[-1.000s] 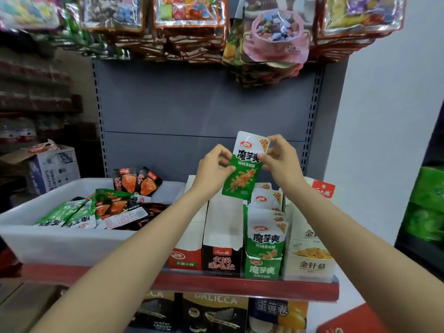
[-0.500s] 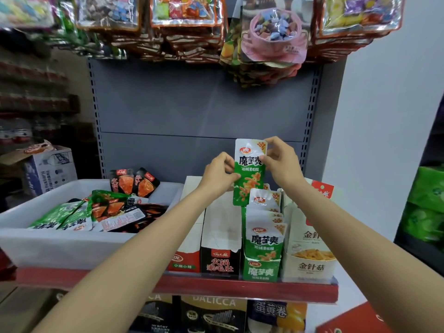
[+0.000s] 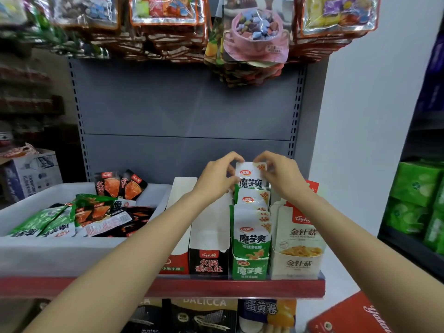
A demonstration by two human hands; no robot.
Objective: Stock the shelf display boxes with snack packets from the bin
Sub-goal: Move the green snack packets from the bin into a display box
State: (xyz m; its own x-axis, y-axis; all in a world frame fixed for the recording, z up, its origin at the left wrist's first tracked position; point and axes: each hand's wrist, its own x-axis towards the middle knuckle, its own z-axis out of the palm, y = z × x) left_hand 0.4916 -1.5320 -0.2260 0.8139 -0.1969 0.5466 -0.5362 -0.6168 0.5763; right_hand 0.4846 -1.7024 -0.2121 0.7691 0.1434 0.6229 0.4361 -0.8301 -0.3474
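Behind the green display box (image 3: 249,269), glossy flat green-and-white packet (image 3: 251,175) pinched by left hand (image 3: 216,180) and right hand (image 3: 282,175), lower than before, upright.

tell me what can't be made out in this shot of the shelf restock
Head view only:
- Lower part of the held green packet: hidden behind the packets in the green display box.
- Inside of the black display box: blocked by its front wall and the left hand.
- Right hand fingertips: curled behind the packet.
- Bin bottom: covered by packets.
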